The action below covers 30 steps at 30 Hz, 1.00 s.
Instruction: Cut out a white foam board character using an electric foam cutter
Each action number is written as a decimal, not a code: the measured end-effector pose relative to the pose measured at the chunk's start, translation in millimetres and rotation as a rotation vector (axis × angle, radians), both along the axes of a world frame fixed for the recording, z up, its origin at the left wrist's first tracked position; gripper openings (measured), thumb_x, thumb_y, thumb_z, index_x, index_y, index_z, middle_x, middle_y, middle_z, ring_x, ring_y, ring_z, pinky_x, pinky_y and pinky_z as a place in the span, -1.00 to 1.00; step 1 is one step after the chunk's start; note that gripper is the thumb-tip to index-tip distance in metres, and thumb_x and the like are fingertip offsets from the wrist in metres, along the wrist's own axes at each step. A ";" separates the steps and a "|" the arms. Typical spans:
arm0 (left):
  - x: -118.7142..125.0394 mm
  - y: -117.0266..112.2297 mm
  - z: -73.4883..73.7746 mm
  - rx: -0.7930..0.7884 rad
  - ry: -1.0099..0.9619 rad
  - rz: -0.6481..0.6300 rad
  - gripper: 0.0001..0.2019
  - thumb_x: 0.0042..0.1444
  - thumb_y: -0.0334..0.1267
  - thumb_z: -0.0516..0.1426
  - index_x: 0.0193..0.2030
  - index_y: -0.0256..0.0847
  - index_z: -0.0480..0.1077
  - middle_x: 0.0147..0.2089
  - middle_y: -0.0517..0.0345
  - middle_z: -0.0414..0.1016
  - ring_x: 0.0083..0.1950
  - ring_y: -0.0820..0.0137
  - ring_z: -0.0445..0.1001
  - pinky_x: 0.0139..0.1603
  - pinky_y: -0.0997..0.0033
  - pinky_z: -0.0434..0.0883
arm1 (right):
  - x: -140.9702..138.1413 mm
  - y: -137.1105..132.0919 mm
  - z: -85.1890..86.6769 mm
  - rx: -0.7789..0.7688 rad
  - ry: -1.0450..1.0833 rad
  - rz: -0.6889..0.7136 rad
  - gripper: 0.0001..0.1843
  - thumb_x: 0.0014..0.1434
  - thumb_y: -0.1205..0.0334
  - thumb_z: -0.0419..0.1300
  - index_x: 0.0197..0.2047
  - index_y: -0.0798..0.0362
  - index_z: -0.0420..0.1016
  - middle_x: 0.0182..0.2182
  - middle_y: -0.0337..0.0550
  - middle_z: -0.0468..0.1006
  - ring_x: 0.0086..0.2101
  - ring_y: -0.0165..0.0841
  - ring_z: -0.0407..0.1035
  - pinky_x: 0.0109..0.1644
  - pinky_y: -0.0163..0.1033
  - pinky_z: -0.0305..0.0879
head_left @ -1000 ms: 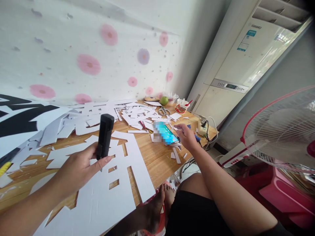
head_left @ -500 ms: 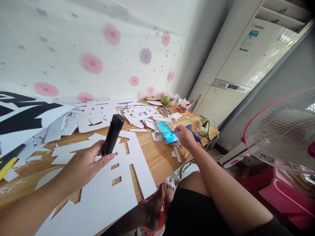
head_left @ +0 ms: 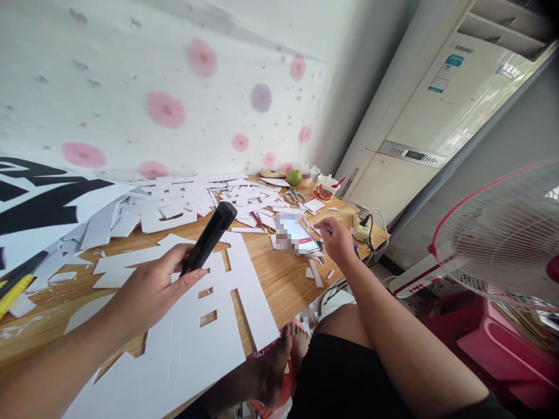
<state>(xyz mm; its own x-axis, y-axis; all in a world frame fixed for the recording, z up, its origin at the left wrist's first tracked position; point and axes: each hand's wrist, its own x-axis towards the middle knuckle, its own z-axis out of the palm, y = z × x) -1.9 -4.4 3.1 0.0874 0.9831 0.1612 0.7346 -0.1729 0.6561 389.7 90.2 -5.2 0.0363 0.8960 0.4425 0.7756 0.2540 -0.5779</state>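
Note:
My left hand (head_left: 168,279) is closed around the lower end of a black stick-shaped device (head_left: 213,235), whose exact kind I cannot make out. The device is tilted up to the right, above a white foam board (head_left: 174,361) with cut-out openings. My right hand (head_left: 338,238) hovers beside a phone (head_left: 301,233), apart from it. Its index finger points left, the other fingers are bent, and I see nothing in it. The phone lies face up on the table with its screen lit, partly blurred out.
White scraps (head_left: 244,198) litter the wooden table (head_left: 283,291). Behind the phone lie scissors (head_left: 294,196), a green fruit (head_left: 294,177) and a paper tub (head_left: 324,189). A yellow-handled cutter (head_left: 15,294) is at left. A power strip (head_left: 361,224) and a fan (head_left: 502,233) stand at right.
My right hand has drawn back from the phone screen, which has turned from blue icons to a mostly white page. The black device now leans further to the right.

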 end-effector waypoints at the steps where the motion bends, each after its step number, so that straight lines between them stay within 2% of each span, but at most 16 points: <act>1: 0.8 -0.8 0.8 0.016 -0.004 -0.004 -0.52 0.17 0.28 0.05 0.01 -0.02 0.35 -0.17 0.23 0.59 -0.14 0.17 0.56 -0.15 0.33 0.38 | -3.7 -5.3 2.6 0.016 0.036 0.023 -0.84 0.20 0.34 0.07 -0.17 0.02 0.42 -0.15 0.02 0.65 -0.09 -0.18 0.53 0.02 -0.08 0.39; 3: 3.0 -3.0 2.7 0.036 0.006 -0.039 -0.53 0.20 0.26 0.05 0.02 -0.03 0.36 -0.22 0.23 0.59 -0.21 0.19 0.55 -0.20 0.34 0.39 | -18.2 -21.7 6.6 0.014 0.109 0.155 -0.81 0.24 0.23 0.13 -0.06 0.02 0.41 -0.15 -0.02 0.64 -0.14 -0.25 0.54 -0.03 -0.14 0.43; 4: 4.6 -4.6 3.5 0.044 0.019 -0.071 -0.55 0.22 0.24 0.05 0.03 -0.03 0.38 -0.22 0.23 0.59 -0.22 0.20 0.55 -0.21 0.35 0.40 | -28.9 -32.2 7.7 -0.030 0.210 0.367 -0.68 0.25 0.14 0.20 0.04 0.03 0.38 -0.17 -0.02 0.63 -0.18 -0.25 0.54 -0.07 -0.14 0.45; 6: 9.2 -9.1 4.1 0.074 0.047 -0.153 -0.59 0.26 0.16 0.06 0.06 -0.03 0.41 -0.13 0.20 0.61 -0.17 0.20 0.55 -0.14 0.32 0.42 | -55.3 -54.9 8.0 -0.114 0.298 0.722 -0.31 0.17 -0.02 0.34 0.27 0.00 0.25 -0.16 -0.06 0.59 -0.26 -0.31 0.50 -0.11 -0.15 0.47; 8: 16.0 -15.1 2.8 0.109 0.089 -0.273 -0.65 0.29 0.07 0.09 0.09 -0.01 0.43 -0.01 0.17 0.60 -0.05 0.18 0.55 -0.03 0.29 0.42 | -83.6 -74.6 6.8 -0.142 0.290 0.939 0.04 -0.04 -0.10 0.49 0.40 -0.03 0.13 -0.05 -0.02 0.54 -0.23 -0.30 0.47 -0.17 -0.20 0.47; 10: 24.2 -21.0 0.2 0.135 0.145 -0.408 -0.71 0.30 -0.05 0.11 0.10 0.00 0.44 0.02 0.13 0.60 0.01 0.18 0.55 0.01 0.28 0.42 | -107.2 -87.2 6.0 -0.156 0.291 1.037 0.10 -0.09 -0.10 0.52 0.42 -0.05 0.13 0.01 -0.02 0.53 -0.18 -0.28 0.48 -0.09 -0.17 0.47; 12: 31.2 -24.7 -1.3 0.160 0.198 -0.483 -0.76 0.32 -0.14 0.10 0.06 -0.04 0.46 0.00 0.08 0.59 0.02 0.18 0.54 0.01 0.27 0.42 | -121.6 -93.0 6.9 -0.160 0.326 1.093 -0.05 0.00 -0.08 0.47 0.38 -0.07 0.23 0.05 -0.04 0.54 -0.06 -0.23 0.49 0.05 -0.13 0.44; 14: 32.8 -24.5 0.6 0.188 0.232 -0.484 -0.77 0.34 -0.13 0.08 0.03 -0.09 0.46 0.02 0.01 0.58 0.04 0.17 0.53 0.05 0.24 0.41 | -125.5 -95.0 9.1 -0.175 0.376 1.096 -0.27 0.09 -0.03 0.43 0.28 -0.08 0.38 0.08 -0.06 0.57 0.04 -0.20 0.48 0.13 -0.10 0.42; 16: 25.4 -20.2 5.2 0.183 0.280 -0.452 -0.63 0.32 0.03 0.09 0.13 -0.12 0.43 0.07 -0.05 0.56 0.09 0.13 0.51 0.10 0.18 0.41 | -120.9 -95.1 10.9 -0.219 0.438 1.023 -0.43 0.13 0.02 0.41 0.19 -0.10 0.48 0.06 -0.09 0.61 0.03 -0.19 0.52 0.11 -0.08 0.45; 18: 9.3 -15.0 9.1 0.132 0.372 -0.397 -0.28 0.16 0.24 0.19 0.37 -0.06 0.24 0.32 -0.09 0.40 0.29 0.02 0.38 0.27 0.03 0.31 | -112.1 -93.5 10.5 -0.284 0.523 0.858 -0.47 0.17 0.01 0.37 0.19 -0.12 0.47 -0.03 -0.08 0.65 -0.08 -0.21 0.58 -0.02 -0.08 0.53; 19: -0.5 -13.4 9.5 0.080 0.426 -0.415 -0.14 0.07 0.31 0.22 0.44 -0.02 0.15 0.43 -0.08 0.27 0.40 -0.02 0.26 0.34 -0.02 0.23 | -107.7 -92.2 9.4 -0.301 0.599 0.800 -0.47 0.18 -0.01 0.35 0.19 -0.11 0.46 -0.11 -0.08 0.68 -0.18 -0.23 0.61 -0.15 -0.11 0.56; 21: -18.5 -13.9 5.8 -0.005 0.535 -0.450 -0.01 -0.05 0.34 0.28 0.48 0.05 0.08 0.54 -0.03 0.03 0.52 -0.11 0.01 0.42 -0.14 0.07 | -101.1 -89.0 5.9 -0.295 0.768 0.691 -0.52 0.20 0.00 0.33 0.14 -0.07 0.47 -0.23 -0.11 0.69 -0.31 -0.27 0.61 -0.31 -0.17 0.55; 23: -28.8 -18.5 -3.6 -0.048 0.600 -0.464 0.00 -0.08 0.32 0.30 0.47 0.09 0.09 0.58 0.03 -0.09 0.56 -0.15 -0.18 0.45 -0.24 -0.08 | -98.4 -86.4 1.8 -0.220 0.882 0.585 -0.59 0.14 0.04 0.38 0.02 -0.04 0.49 -0.33 -0.18 0.66 -0.40 -0.33 0.57 -0.37 -0.22 0.54; 25: -28.8 -24.5 -15.7 -0.059 0.619 -0.459 -0.06 -0.02 0.32 0.27 0.46 0.09 0.11 0.58 0.04 -0.13 0.57 -0.14 -0.27 0.46 -0.28 -0.16 | -98.3 -85.5 -2.1 -0.118 0.925 0.484 -0.65 0.06 0.09 0.43 -0.13 -0.04 0.47 -0.38 -0.28 0.58 -0.47 -0.40 0.50 -0.40 -0.25 0.53; 27: -20.5 -29.7 -26.7 -0.074 0.629 -0.442 -0.12 0.07 0.32 0.20 0.46 0.04 0.12 0.58 0.02 -0.15 0.57 -0.12 -0.26 0.46 -0.29 -0.16 | -98.8 -86.1 -6.1 -0.056 0.872 0.428 -0.66 0.03 0.10 0.45 -0.21 -0.05 0.41 -0.39 -0.33 0.50 -0.51 -0.46 0.43 -0.43 -0.28 0.49; 30: -1.3 -35.1 -35.3 -0.089 0.670 -0.371 -0.16 0.15 0.31 0.14 0.46 -0.09 0.14 0.57 -0.07 -0.10 0.56 -0.15 -0.17 0.43 -0.35 -0.08 | -99.1 -87.9 -11.3 -0.065 0.652 0.434 -0.67 0.07 0.08 0.43 -0.19 -0.05 0.40 -0.41 -0.32 0.48 -0.51 -0.44 0.40 -0.42 -0.28 0.42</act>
